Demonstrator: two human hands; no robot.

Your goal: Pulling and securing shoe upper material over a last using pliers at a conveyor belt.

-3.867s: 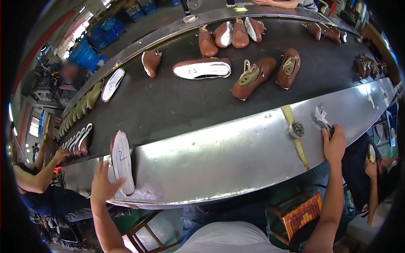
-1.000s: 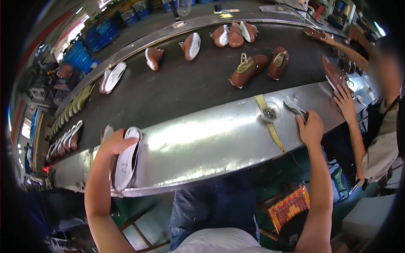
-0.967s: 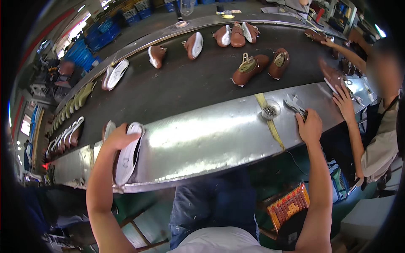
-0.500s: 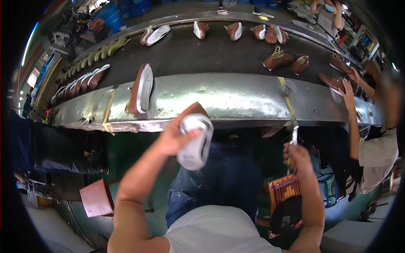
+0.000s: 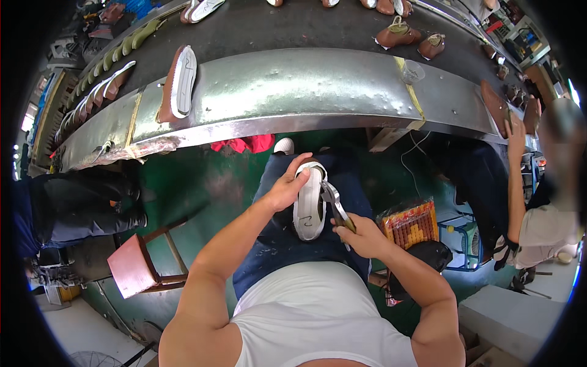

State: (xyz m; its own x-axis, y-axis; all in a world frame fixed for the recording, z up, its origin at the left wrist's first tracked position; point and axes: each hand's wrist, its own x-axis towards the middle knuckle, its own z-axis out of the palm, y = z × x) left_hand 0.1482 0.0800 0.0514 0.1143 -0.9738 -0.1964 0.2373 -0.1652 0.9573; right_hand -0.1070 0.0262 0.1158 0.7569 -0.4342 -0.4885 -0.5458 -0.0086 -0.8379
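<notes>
Over my lap, my left hand grips the far end of a brown shoe, its white sole turned up and a dark curved mark near the close end. My fingers wrap that end, the thumb on the sole. My right hand is closed round the handle of metal-headed pliers. Their jaws are at the shoe's right edge; whether they bite on it I cannot tell. A second brown shoe with a white sole lies on its side on the metal bench edge, beyond my left hand.
Several shoes stand on the dark bench surface; a row of shoes lines its left. A small clear cup sits on the metal edge. A co-worker's hand holds a shoe at right. A pink-seated stool stands left, a beaded seat right.
The view has tilted down. My left hand has lowered the shoe to my lap and turned its sole up. My right hand has brought the pliers leftward from the bench edge to the shoe.
</notes>
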